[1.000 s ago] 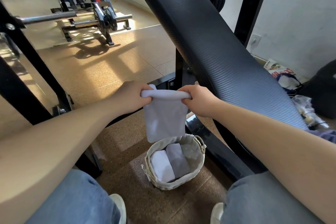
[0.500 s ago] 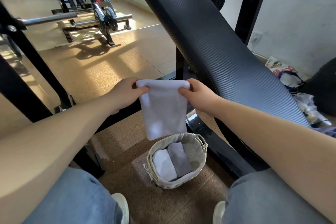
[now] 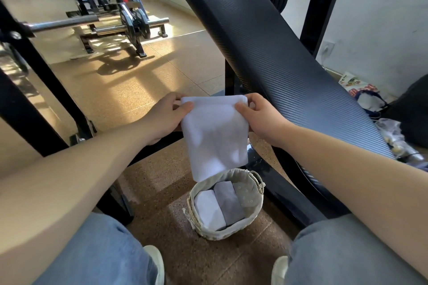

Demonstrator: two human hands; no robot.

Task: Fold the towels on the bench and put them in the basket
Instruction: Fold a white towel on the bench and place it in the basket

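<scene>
My left grip (image 3: 162,118) pinches the top left corner of the towel (image 3: 215,136) and my right grip (image 3: 261,118) pinches the top right, thumbs on the near face. The towel hangs flat between them, its lower edge just over the far rim of the basket (image 3: 257,192) on the floor (image 3: 162,169). In the basket a white towel (image 3: 209,209) and a grey towel (image 3: 230,201) lie side by side. The counter (image 3: 266,53) slopes up at my right.

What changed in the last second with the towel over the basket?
The pale lavender cloth towel went from a bunched top edge to spread flat; the left hand and right hand shifted from fists to pinching its upper corners. The woven round basket and its two folded towels stayed put.
</scene>
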